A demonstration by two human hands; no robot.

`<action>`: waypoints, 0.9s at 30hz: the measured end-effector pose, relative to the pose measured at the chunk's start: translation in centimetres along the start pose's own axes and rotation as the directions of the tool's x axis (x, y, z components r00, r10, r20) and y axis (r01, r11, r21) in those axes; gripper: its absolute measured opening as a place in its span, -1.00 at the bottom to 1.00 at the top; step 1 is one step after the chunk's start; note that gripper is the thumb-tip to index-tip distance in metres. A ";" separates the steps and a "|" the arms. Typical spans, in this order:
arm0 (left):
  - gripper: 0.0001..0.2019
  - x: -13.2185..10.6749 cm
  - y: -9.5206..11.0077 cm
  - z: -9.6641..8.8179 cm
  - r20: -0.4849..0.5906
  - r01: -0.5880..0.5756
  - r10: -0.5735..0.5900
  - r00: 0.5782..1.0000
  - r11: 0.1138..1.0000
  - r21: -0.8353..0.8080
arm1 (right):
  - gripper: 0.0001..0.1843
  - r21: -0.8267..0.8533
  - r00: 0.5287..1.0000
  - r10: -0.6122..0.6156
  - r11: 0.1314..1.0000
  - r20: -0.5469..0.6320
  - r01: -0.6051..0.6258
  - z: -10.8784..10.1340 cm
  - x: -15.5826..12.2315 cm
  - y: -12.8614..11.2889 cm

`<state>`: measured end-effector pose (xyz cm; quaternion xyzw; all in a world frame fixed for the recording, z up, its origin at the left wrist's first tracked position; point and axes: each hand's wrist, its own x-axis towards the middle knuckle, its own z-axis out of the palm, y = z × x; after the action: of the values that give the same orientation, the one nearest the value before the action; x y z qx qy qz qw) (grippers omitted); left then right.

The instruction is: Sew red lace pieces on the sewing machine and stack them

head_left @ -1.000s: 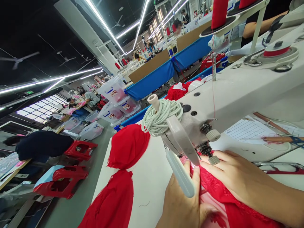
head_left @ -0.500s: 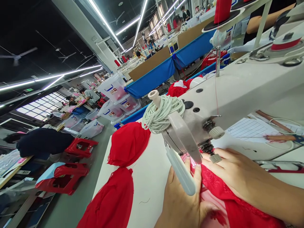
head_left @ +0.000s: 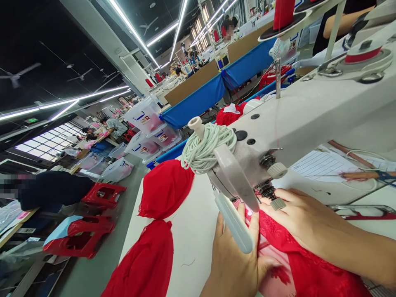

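Note:
My left hand (head_left: 236,251) rests with fingers stretched and thumb spread on a red lace garment (head_left: 312,264) with sheer pink parts. Two of its fingertips reach the needle area of the sewing machine (head_left: 297,107), partly behind the pale lever (head_left: 233,220). My right hand (head_left: 305,222) lies flat over the red lace on the other side, its fingertips partly hidden behind the tension knobs (head_left: 277,170). The needle and presser foot are mostly concealed. A bundle of pale green cord (head_left: 208,148) hangs on a peg on the machine head.
Two red fabric pieces (head_left: 165,189) lie left on the white table (head_left: 188,247). Scissors or a similar tool (head_left: 361,175) and a lined paper (head_left: 321,165) are at right. Red stools (head_left: 80,235), stacked clear boxes (head_left: 144,113) and other people stand beyond.
The whole view has shifted slightly left. Both hands stay on the garment by the needle, with very little visible movement of the fabric.

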<state>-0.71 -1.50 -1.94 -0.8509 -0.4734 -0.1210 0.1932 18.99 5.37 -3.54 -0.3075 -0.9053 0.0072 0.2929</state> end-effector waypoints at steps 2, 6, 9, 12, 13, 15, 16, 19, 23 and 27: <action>-0.27 -0.1 0.0 0.2 0.002 0.015 -0.015 1.000 1.000 0.006 | -0.70 -0.003 1.000 0.025 1.000 -0.018 -0.025 0.1 0.1 0.1; -0.27 0.0 -0.2 -0.2 0.019 -0.024 0.023 1.000 0.999 0.024 | -0.72 0.071 0.999 0.053 0.996 0.003 -0.053 -0.3 0.2 0.1; -0.24 0.5 -0.2 -0.4 -0.015 -0.060 0.060 0.998 0.998 -0.003 | -0.72 0.159 0.995 0.039 0.986 0.093 -0.053 -1.0 0.3 0.2; -0.22 0.7 0.0 -0.2 -0.022 -0.058 0.056 0.998 0.993 -0.102 | -0.70 0.159 0.996 0.008 0.987 0.091 -0.022 -1.1 0.1 0.2; -0.23 0.7 0.1 0.0 -0.029 -0.041 0.037 0.999 0.990 -0.131 | -0.71 0.142 0.998 -0.004 0.990 0.068 -0.006 -1.0 0.0 0.3; -0.25 0.4 0.3 0.5 -0.044 0.001 -0.008 0.999 0.987 -0.162 | -0.72 0.100 1.000 -0.020 0.995 0.021 0.018 -0.7 -0.2 0.3; -0.25 0.2 0.4 0.7 -0.041 0.020 -0.027 0.999 0.986 -0.166 | -0.73 0.082 1.000 -0.025 0.996 0.009 0.024 -0.5 -0.3 0.3; -0.25 -0.4 0.5 1.2 0.008 0.043 -0.042 0.999 0.987 -0.152 | -0.76 0.045 0.999 -0.037 0.998 -0.004 0.037 -0.2 -0.4 0.4; -0.27 -0.9 0.8 1.6 -0.019 0.059 -0.062 0.998 0.991 -0.117 | -0.79 0.040 1.000 -0.026 0.999 -0.004 0.026 -0.3 -0.3 0.4; -0.17 -1.2 1.3 2.1 -0.113 0.091 -0.104 0.988 0.989 -0.118 | -0.85 0.038 1.000 -0.025 0.999 0.003 0.025 -0.3 -0.2 0.4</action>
<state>-0.14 -2.08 -4.59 -0.8275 -0.4945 -0.2073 0.1665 19.53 5.51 -3.48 -0.2906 -0.9093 0.0212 0.2971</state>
